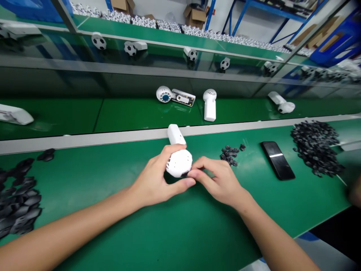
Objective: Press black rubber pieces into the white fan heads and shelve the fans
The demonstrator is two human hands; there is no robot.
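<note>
A white device (179, 163) with a round, dotted head and a rectangular handle is held over the green bench. My left hand (158, 175) wraps round its head, thumb below and fingers at the handle joint. At the head's right lower edge, my right hand (216, 178) pinches with thumb and index finger; a small dark piece shows at the fingertips, too small to make out fully. Small black pieces (229, 155) lie scattered right of the device.
Black parts are heaped at the left (24, 203) and the right (316, 146). A black phone (278, 160) lies near the right heap. On the belt (126, 113) behind are several white devices (210, 105). A person's dark sleeve shows at the right edge.
</note>
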